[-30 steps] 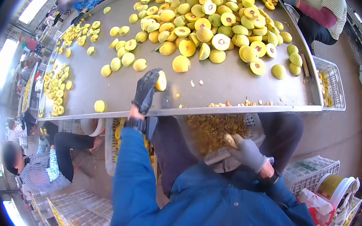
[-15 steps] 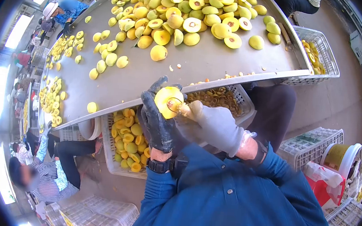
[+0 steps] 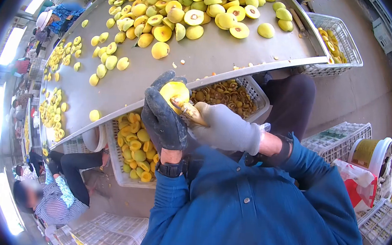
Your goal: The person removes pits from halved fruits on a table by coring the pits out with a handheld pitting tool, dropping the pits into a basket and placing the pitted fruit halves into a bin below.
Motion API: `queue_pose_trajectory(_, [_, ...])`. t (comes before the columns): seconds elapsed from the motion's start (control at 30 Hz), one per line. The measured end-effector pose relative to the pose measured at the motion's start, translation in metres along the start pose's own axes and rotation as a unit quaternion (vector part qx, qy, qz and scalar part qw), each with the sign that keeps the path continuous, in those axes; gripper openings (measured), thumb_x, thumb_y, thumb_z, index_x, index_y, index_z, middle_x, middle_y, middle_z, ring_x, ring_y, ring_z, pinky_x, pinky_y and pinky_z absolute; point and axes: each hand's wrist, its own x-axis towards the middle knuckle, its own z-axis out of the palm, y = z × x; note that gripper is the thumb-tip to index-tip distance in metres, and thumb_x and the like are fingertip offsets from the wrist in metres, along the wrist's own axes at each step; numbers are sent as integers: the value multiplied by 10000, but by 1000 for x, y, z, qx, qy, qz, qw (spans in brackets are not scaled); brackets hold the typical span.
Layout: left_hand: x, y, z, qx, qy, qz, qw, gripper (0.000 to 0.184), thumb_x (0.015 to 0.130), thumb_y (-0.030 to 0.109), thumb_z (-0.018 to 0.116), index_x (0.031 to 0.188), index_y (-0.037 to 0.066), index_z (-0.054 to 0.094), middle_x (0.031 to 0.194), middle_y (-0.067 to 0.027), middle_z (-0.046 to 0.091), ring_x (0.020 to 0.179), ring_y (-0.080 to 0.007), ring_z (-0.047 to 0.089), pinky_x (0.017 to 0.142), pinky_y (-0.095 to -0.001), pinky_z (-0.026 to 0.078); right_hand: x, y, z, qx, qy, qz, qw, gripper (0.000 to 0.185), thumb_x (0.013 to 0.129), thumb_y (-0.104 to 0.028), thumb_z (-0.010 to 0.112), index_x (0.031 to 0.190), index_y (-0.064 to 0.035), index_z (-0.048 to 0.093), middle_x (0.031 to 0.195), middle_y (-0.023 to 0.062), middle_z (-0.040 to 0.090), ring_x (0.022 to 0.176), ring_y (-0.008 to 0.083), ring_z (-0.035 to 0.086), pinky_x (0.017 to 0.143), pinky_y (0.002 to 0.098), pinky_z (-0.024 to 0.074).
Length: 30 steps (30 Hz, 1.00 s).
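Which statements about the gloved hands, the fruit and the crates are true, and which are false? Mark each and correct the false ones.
1. The left hand wears a dark glove. True.
2. The right hand holds a whole fruit. False: it grips a small tool, held at the cut fruit in the left hand.
3. All the piled fruit is uncut. False: many pieces show cut faces.
4. The crate of yellow fruit left of the person's knees stands on the metal table. False: it is below the tabletop.
5. A red and white bag lies beside a bucket. True.
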Motion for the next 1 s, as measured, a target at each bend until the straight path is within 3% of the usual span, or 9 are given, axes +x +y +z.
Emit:
queue_pose_trajectory(0.1, [4, 8, 18, 27, 27, 30, 999, 607, 1019, 481, 313, 1207, -47, 545, 1019, -206, 655, 898, -289, 651, 816, -377, 552, -4, -18, -8, 281, -114, 238, 923, 249, 862, -233, 653, 947, -16, 566, 575, 56, 559, 424, 181, 543, 382, 314, 388])
queue_pose_trajectory(0.27, [6, -20, 10, -10, -106, 97, 990, 623, 1006, 535, 297, 1111, -9, 583, 915, -186, 644, 773, -266, 631, 669, -353, 549, -18, -21, -12, 697, -232, 292, 612, 186, 961, -182, 537, 818, -65, 552, 512, -62, 420, 319, 49, 346, 290, 196, 237])
queue_pose_trajectory(0.47, [8, -31, -7, -119, -240, -64, 961, 530, 994, 521, 360, 1020, 47, 594, 854, -140, 622, 684, -243, 588, 585, -315, 518, -22, 17, -6, 123, -169, 64, 976, 167, 932, -222, 613, 928, -56, 635, 588, -32, 532, 484, 44, 481, 418, 221, 367])
queue_pose_trajectory(0.7, [39, -65, 3, -339, 40, -146, 928, 564, 985, 543, 384, 1225, 61, 550, 1051, -154, 632, 792, -288, 645, 763, -380, 564, -12, 73, -44, 383, -224, 250, 861, 182, 896, -220, 592, 870, -44, 632, 620, 30, 584, 561, 130, 585, 526, 272, 444])
queue_pose_trajectory(0.73, [40, -67, -6, -307, 22, -113, 945, 581, 986, 536, 392, 1247, 37, 536, 1101, -174, 621, 877, -298, 639, 833, -401, 550, -14, 100, -37, 18, -131, 153, 979, 172, 887, -212, 591, 893, -43, 622, 632, 98, 602, 577, 222, 611, 540, 345, 464])
queue_pose_trajectory(0.77, [41, -69, -16, -279, -1, -90, 956, 580, 990, 527, 389, 1249, 28, 532, 1118, -175, 614, 902, -296, 634, 834, -405, 548, -18, 123, -29, -344, -14, 22, 939, 168, 878, -205, 590, 916, -43, 613, 643, 166, 620, 593, 314, 638, 554, 418, 484])
queue_pose_trajectory(0.87, [34, -63, -52, -239, -46, -47, 969, 511, 1011, 420, 413, 1256, -17, 514, 1186, -219, 583, 976, -293, 632, 869, -397, 538, -32, 146, -36, -363, 13, 78, 928, 241, 849, -249, 615, 966, -38, 593, 701, 255, 617, 682, 425, 626, 622, 509, 485])
queue_pose_trajectory(0.97, [21, -51, -107, 390, 53, 341, 854, 406, 1004, 309, 471, 1235, -20, 527, 1157, -202, 597, 963, -276, 627, 860, -350, 528, -42, 158, -34, -338, 15, 117, 934, 273, 854, -281, 624, 963, -33, 588, 705, 251, 628, 677, 434, 626, 625, 514, 488])
queue_pose_trajectory(1.0, [17, -53, -136, 356, 99, 266, 890, 376, 992, 267, 495, 1225, -24, 537, 1158, -190, 601, 992, -273, 617, 882, -343, 508, -46, 163, -34, -346, 3, 126, 930, 277, 859, -286, 621, 959, -30, 586, 711, 255, 629, 683, 436, 627, 629, 515, 488])
